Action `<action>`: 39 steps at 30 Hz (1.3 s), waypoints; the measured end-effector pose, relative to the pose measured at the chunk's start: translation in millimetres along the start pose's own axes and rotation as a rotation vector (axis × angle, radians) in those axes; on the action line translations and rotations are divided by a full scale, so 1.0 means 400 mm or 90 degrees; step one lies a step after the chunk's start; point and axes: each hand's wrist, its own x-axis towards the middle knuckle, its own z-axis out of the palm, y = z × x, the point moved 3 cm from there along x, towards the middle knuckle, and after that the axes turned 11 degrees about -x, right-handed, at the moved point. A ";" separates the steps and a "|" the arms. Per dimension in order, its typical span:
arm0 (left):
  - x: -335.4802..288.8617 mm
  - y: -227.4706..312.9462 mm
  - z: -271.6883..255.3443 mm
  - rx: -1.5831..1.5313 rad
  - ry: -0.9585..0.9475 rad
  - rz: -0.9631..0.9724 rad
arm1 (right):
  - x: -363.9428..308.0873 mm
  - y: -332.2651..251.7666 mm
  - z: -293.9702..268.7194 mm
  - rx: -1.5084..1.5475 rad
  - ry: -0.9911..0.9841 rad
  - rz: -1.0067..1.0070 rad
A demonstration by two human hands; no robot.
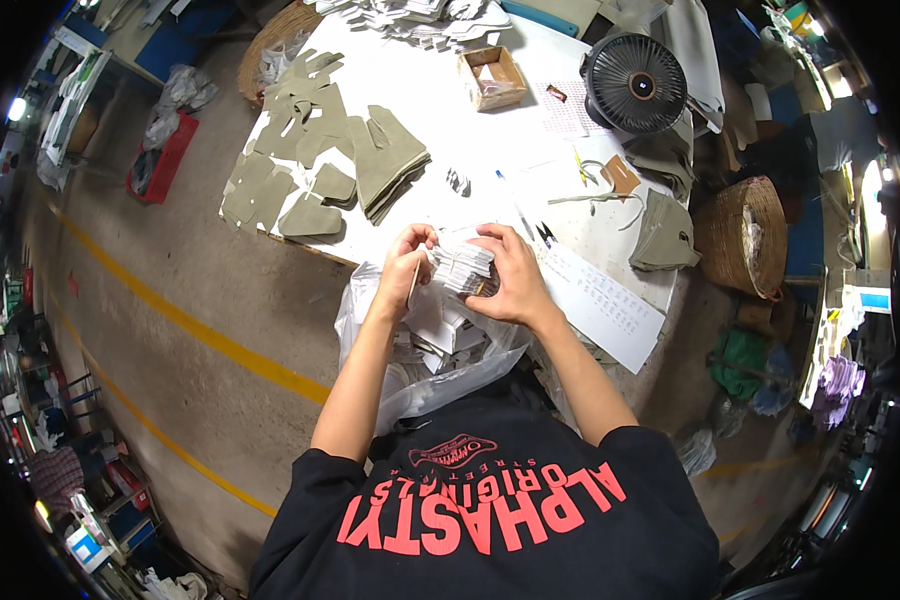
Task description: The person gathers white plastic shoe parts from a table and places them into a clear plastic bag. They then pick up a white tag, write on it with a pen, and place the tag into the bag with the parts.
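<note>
At the table's near edge, my right hand [513, 275] curves round a thick bundle of small white cut pieces [460, 262], thumb and fingers on its sides. Beside the bundle's left side is my left hand [406, 265], its fingers curled in. A thin flat piece [413, 284], seen edge-on, sticks out below those fingers. Whether the left fingertips also touch the bundle, I cannot tell. Below both hands, a clear plastic bag [440, 393] gapes open in front of my body, with loose white pieces [436, 326] inside.
Olive-green cut pieces [385, 160] lie across the white table [440, 140]. A wooden box [494, 80] and black fan [636, 83] stand farther back. A written sheet [600, 305] and dark snips [545, 235] lie right of my hands. A wicker basket [735, 240] stands beyond.
</note>
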 end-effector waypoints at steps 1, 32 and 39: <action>0.000 0.004 0.003 -0.014 0.001 0.013 | 0.002 0.003 -0.003 -0.007 -0.017 0.002; -0.178 0.131 0.146 0.620 0.113 0.133 | 0.002 -0.059 0.054 -0.062 0.087 0.234; -0.173 0.107 0.135 0.687 0.210 0.096 | 0.006 -0.065 0.075 -0.019 0.117 0.246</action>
